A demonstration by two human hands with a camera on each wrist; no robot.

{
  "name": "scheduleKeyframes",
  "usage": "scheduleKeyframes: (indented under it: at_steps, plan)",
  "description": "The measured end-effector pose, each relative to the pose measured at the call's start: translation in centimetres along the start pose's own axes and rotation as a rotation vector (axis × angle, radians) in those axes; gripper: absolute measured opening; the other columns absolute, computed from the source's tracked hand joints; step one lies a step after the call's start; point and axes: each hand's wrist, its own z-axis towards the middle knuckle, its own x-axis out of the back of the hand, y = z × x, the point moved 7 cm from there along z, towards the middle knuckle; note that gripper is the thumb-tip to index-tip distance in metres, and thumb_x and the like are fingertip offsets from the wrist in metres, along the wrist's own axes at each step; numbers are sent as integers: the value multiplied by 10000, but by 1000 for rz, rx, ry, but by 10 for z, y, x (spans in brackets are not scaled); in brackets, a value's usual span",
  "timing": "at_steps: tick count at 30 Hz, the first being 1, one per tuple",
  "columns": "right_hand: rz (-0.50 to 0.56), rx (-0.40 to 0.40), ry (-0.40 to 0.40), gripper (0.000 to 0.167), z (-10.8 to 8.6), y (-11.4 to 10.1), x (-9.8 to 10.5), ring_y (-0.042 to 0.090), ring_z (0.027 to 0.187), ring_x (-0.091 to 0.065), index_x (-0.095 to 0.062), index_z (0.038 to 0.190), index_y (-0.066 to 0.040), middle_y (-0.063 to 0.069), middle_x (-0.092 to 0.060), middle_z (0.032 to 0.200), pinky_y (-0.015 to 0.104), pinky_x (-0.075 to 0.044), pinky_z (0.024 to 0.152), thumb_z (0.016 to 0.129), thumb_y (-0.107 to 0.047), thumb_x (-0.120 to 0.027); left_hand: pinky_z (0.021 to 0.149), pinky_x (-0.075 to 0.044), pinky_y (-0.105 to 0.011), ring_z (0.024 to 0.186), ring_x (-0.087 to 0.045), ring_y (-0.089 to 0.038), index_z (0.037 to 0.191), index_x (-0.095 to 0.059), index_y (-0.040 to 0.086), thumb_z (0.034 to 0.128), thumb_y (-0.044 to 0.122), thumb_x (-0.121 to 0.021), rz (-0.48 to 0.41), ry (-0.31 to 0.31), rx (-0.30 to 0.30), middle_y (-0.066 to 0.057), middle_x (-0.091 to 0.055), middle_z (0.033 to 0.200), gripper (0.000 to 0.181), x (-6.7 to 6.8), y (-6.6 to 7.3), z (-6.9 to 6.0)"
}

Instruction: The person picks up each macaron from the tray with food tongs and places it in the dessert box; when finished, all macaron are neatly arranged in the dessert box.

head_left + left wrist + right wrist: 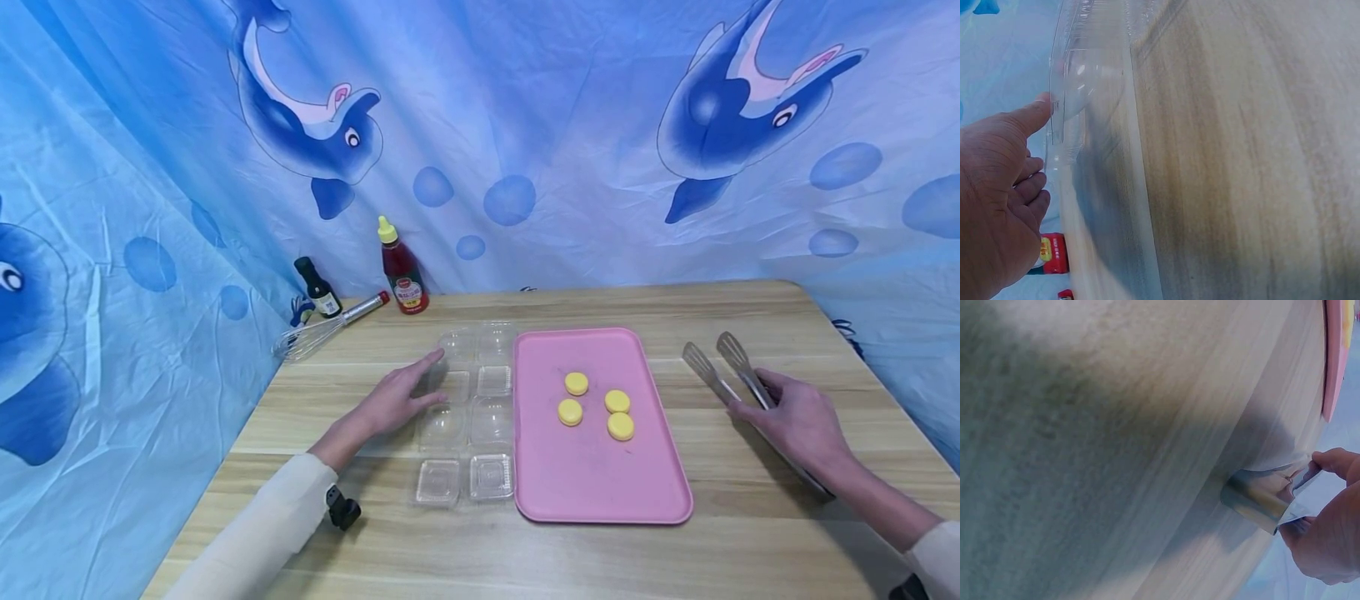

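My right hand (806, 421) grips a pair of metal tongs (772, 402) to the right of the pink tray (577, 492); the tong tips point away from me, spread apart. In the right wrist view, the bent end of the tongs (1260, 497) shows over the table. Several yellow macarons (570, 412) lie on the tray. My left hand (393, 402) is at the left edge of the clear plastic clamshell boxes (491, 477), which lie left of the tray. In the left wrist view, its thumb (1034, 115) touches the clear plastic, the other fingers loosely bent.
At the back left stand a red sauce bottle (405, 275) with a yellow cap and a small dark bottle (318, 287). A whisk (330, 327) lies in front of them. The wooden table (360, 533) ends at a blue dolphin-print curtain (585, 167).
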Motion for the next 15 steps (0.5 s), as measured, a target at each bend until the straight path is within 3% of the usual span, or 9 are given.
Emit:
scheduleKeyframes:
  at_steps: [6, 11, 15]
  plan:
    - [33, 23, 23, 654, 2, -6, 1, 607, 1164, -605, -590, 1385, 152, 401, -623, 1285, 595, -525, 837, 892, -183, -859, 1261, -308, -541, 1520, -393, -377, 1644, -350, 26, 1002, 288, -768, 0, 0, -1, -190, -375, 1672, 810, -1, 0, 1]
    - [58, 32, -7, 663, 4, -13, 1, 580, 1165, -621, -589, 1406, 125, 361, -634, 1308, 236, -489, 761, 903, -210, -862, 1259, -311, -547, 1515, -401, -382, 1632, -374, 21, 1002, 275, -769, 7, 3, -7, -199, -395, 1660, 785, -1, 0, 1]
    - [68, 37, -17, 657, 6, -21, 0, 564, 1120, -646, -589, 1408, 118, 378, -631, 1298, 114, -412, 695, 896, -187, -864, 1259, -313, -547, 1515, -403, -381, 1628, -389, 31, 1004, 276, -767, 9, -2, -2, -201, -407, 1653, 770, -2, 0, 1]
